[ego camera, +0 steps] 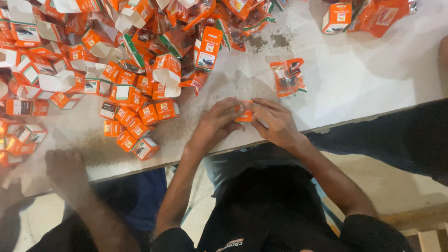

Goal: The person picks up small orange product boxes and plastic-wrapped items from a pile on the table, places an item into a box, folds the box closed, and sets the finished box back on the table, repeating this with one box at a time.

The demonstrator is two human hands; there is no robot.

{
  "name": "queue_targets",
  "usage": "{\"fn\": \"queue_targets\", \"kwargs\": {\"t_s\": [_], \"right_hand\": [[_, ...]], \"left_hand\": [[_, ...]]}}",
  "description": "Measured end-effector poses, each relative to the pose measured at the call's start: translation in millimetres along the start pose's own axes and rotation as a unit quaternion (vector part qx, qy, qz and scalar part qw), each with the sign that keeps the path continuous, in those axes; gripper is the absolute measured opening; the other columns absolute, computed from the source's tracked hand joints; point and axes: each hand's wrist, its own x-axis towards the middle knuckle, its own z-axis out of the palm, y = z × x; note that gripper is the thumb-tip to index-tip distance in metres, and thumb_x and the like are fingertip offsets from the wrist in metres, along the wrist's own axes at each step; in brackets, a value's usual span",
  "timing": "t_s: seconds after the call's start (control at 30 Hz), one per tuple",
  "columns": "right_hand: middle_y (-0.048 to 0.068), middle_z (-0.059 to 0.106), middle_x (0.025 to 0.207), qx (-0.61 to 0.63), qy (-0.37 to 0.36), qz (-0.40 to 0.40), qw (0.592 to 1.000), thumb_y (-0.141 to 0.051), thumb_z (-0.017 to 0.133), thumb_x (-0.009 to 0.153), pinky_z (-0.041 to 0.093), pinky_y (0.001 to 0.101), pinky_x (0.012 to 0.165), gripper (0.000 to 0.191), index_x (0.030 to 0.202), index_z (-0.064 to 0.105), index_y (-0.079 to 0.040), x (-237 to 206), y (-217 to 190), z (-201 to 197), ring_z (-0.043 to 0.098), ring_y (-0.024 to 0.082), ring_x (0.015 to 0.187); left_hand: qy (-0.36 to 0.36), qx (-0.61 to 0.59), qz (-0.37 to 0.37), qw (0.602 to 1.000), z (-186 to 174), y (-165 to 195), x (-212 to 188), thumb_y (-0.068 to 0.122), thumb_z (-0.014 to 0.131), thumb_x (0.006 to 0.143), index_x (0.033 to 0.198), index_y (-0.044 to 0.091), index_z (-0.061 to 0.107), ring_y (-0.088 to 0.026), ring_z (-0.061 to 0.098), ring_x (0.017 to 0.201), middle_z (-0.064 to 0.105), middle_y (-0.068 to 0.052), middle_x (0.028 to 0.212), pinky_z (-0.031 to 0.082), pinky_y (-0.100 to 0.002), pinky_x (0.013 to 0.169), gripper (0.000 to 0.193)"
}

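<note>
Your left hand [215,125] and right hand [275,123] meet on one small orange box [244,113], fingers of both curled narrow and pinching it from either side. The box sits right between the fingertips, touching both, low over the worktop [354,79] near its front edge. Most of it is covered, so its long axis can't be read for sure; the visible strip seems to run left to right, from one hand to the other. Neither hand is nearer, both are on it.

Just beyond your right hand, toward the middle of the worktop, lies a clear-and-orange packet [289,77] with dark parts inside, apart from the box. Further left and back, a big heap of orange boxes [116,70], some shut, some with open flaps, spreads to the back-left corner. A loose cluster of shut ones [137,130] lies near the front edge, left of your left hand. More orange packaging [368,16] sits at the back-right corner.

Another person's hand [65,172] rests at the front edge, far left, well apart from yours.
</note>
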Motion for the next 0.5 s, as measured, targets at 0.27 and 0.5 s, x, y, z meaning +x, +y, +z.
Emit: {"fn": "queue_targets", "kwargs": {"t_s": [0.27, 0.5], "right_hand": [[0.008, 0.07, 0.127, 0.048, -0.005, -0.018, 0.999, -0.007, 0.081, 0.084, 0.057, 0.0411, 0.099, 0.036, 0.119, 0.071, -0.007, 6, -6, -7, 0.067, 0.032, 0.123], [0.008, 0.073, 0.124, 0.045, 0.005, -0.014, 0.999, -0.002, 0.078, 0.087, 0.06, 0.0395, 0.099, 0.027, 0.113, 0.074, -0.008, -2, 1, 0, 0.07, 0.031, 0.121]], "left_hand": [[0.031, -0.027, 0.017, 0.999, -1, 14, -1, 0.004, 0.082, 0.079, 0.122, 0.004, 0.069, -0.038, 0.058, 0.13, 0.065, -0.016, 0.128, 0.053, -0.045, 0.104, 0.045], [0.075, -0.036, -0.007, 0.997, 11, 11, -3, 0.003, 0.08, 0.089, 0.115, 0.006, 0.069, -0.034, 0.066, 0.128, 0.072, -0.011, 0.124, 0.056, -0.043, 0.106, 0.029]]}}
